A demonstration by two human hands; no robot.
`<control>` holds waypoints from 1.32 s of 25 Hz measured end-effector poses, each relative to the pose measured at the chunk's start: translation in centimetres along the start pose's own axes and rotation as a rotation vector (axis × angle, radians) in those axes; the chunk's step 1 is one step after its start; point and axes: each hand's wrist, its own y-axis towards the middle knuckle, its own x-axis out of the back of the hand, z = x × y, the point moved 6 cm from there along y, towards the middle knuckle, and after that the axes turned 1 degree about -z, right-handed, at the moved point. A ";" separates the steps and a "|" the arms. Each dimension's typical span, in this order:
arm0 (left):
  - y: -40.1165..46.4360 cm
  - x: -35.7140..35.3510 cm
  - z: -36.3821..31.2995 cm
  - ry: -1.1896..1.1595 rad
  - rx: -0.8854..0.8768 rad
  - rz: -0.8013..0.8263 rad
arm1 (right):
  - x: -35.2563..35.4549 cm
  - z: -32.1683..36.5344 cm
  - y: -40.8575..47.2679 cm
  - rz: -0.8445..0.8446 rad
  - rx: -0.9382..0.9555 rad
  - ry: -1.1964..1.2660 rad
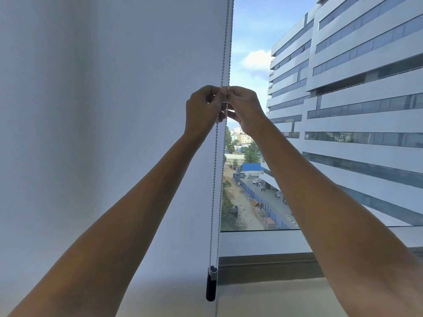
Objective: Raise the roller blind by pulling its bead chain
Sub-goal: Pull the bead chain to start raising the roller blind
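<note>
A white roller blind hangs fully down and fills the left half of the view. Along its right edge runs a white bead chain as a two-strand loop, ending low down in a black weight. My left hand and my right hand are raised side by side at mid-height. Each pinches a strand of the chain between its fingertips. The left hand holds the left strand, the right hand the right strand. My fingers hide the chain where they grip it.
To the right of the blind the window glass shows sky, a large office building and a street far below. A grey window sill runs along the bottom right.
</note>
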 end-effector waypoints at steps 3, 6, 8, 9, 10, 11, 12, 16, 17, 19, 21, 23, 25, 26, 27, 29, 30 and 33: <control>0.3 0.3 -0.1 0.043 -0.017 -0.034 | -0.2 0.3 -0.8 -0.076 0.096 -0.093; 0.7 0.2 -0.8 0.111 -0.084 -0.098 | 0.1 -0.7 -2.0 -0.133 0.151 -0.158; 0.9 -0.2 -1.7 0.162 -0.140 -0.129 | 0.7 -1.1 -2.8 -0.178 0.187 -0.141; 0.9 -0.4 -2.2 0.191 -0.177 -0.145 | 1.0 -1.0 -3.0 -0.195 0.212 -0.136; 0.9 -0.7 -2.7 0.219 -0.217 -0.159 | 1.2 -0.8 -3.2 -0.205 0.239 -0.140; 0.9 -0.9 -3.2 0.249 -0.257 -0.172 | 1.3 -0.6 -3.5 -0.212 0.264 -0.150; 0.8 -1.2 -3.6 0.285 -0.289 -0.180 | 1.4 -0.3 -3.6 -0.218 0.282 -0.159; 0.6 -2.1 -3.3 0.481 -0.267 -0.165 | 1.8 -0.5 -4.3 -0.223 0.275 -0.188; 0.6 -2.2 -3.2 0.511 -0.239 -0.164 | 1.8 -0.7 -4.6 -0.219 0.264 -0.191; 0.6 -2.5 -3.1 0.516 -0.193 -0.157 | 1.9 -1.6 -5.1 -0.213 0.236 -0.190; 0.6 -3.0 -3.1 0.496 -0.157 -0.110 | 2.0 -2.6 -5.6 -0.213 0.204 -0.183; 0.6 -3.4 -2.9 0.430 -0.103 -0.062 | 2.1 -3.6 -6.1 -0.218 0.184 -0.176; 0.5 -3.5 -2.7 0.287 -0.034 -0.041 | 2.0 -4.6 -6.8 -0.209 0.177 -0.171; 0.4 -3.6 -2.7 0.211 -0.011 -0.037 | 1.9 -5.2 -7.3 -0.195 0.168 -0.157; 0.4 -3.7 -2.6 0.144 0.005 -0.032 | 1.7 -6.0 -8.0 -0.177 0.156 -0.133; 0.1 -3.9 -2.4 0.043 0.030 -0.014 | 1.4 -7.7 -9.4 -0.146 0.129 -0.096; 0.0 -3.9 -2.1 0.003 0.046 -0.005 | 1.2 -8.8 -10.3 -0.137 0.112 -0.097; -0.5 -3.9 -1.1 -0.097 0.104 0.001 | 1.1 -12.2 -13.2 -0.120 0.037 -0.116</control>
